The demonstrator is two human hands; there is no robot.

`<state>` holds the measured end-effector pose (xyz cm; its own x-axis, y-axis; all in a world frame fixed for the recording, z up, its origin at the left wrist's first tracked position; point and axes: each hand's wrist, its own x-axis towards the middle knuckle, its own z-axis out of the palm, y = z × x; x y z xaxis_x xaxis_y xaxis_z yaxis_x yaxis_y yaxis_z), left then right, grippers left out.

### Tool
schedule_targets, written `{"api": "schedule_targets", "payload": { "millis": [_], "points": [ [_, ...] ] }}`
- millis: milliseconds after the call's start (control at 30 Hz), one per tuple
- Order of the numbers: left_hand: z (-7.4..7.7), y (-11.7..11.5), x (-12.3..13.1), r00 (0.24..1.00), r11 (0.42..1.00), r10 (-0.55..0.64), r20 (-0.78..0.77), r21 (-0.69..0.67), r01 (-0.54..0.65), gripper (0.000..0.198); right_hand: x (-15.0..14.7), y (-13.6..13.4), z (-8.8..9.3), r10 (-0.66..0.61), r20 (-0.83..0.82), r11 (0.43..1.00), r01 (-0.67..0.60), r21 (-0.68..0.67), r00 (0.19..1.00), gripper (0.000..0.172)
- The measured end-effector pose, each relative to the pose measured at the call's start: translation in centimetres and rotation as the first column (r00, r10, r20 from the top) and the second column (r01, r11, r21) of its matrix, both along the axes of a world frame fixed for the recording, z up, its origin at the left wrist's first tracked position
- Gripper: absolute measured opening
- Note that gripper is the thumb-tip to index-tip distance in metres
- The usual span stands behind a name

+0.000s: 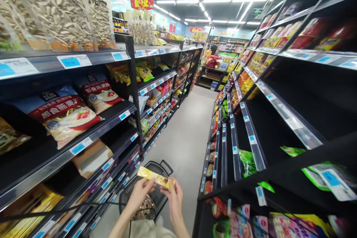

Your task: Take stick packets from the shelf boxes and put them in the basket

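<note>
A slim yellow packet (147, 174) is held out in front of my body, roughly level and slightly tilted down to the right. My left hand (141, 192) pinches it near the middle from below. On its right end, my right hand (173, 195) has closed its fingers. The print on the packet is too small to read. Beneath my hands is a dark shopping basket (165, 201), partly hidden by my arms. In it lies a clear bag with brownish pieces (145, 208).
Shelves line both sides of the aisle floor (189, 119). On the left are oatmeal bags (69, 113), an open cardboard box (93, 156) and sunflower seed bags (61, 11). Green packets (248, 161) lie on the right shelves. A thin dark cable (69, 208) crosses the lower left.
</note>
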<state>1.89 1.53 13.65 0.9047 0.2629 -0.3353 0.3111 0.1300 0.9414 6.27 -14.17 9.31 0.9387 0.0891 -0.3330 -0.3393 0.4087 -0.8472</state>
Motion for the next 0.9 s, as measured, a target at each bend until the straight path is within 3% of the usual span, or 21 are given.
{"api": "schedule_targets", "payload": {
  "millis": [100, 267, 400, 567, 667, 767, 900],
  "points": [
    [0.4, 0.4, 0.9, 0.988, 0.969, 0.149, 0.035, -0.205, -0.139, 0.071, 0.0, 0.2, 0.6, 0.064, -0.010, 0.998, -0.065, -0.018, 0.998, 0.064],
    [1.1, 0.2, 1.4, 0.980, 0.953, 0.197, 0.039, -0.242, -0.182, 0.066, 0.3, -0.1, 0.6, 0.092, -0.055, 0.995, -0.094, -0.028, 0.994, 0.067],
    [0.5, -0.3, 1.6, 0.978, 0.954, 0.206, 0.025, -0.227, -0.195, 0.067, 0.8, -0.8, 0.4, 0.120, -0.099, 0.991, -0.113, 0.076, 0.988, 0.067],
    [-1.2, 0.2, 1.5, 0.967, 0.969, 0.246, 0.063, -0.052, -0.243, 0.064, 1.1, -1.7, -0.8, 0.380, -0.267, 0.916, -0.320, 0.243, 0.885, 0.055],
    [-1.8, 0.5, 1.3, 0.967, 0.970, 0.232, 0.102, 0.046, -0.238, 0.064, 0.9, -2.2, -1.1, 0.458, -0.287, 0.871, -0.361, 0.334, 0.841, 0.045],
    [-1.5, 0.2, 0.9, 0.959, 0.966, 0.252, 0.127, -0.088, -0.242, 0.064, 0.7, -2.5, -0.9, 0.441, -0.268, 0.868, -0.331, 0.371, 0.857, 0.036],
    [-0.2, -0.7, 0.5, 0.922, 0.880, 0.368, 0.118, -0.364, -0.304, 0.074, 0.6, -2.4, -0.2, 0.297, -0.176, 0.940, -0.254, 0.230, 0.939, 0.046]
  ]
}}
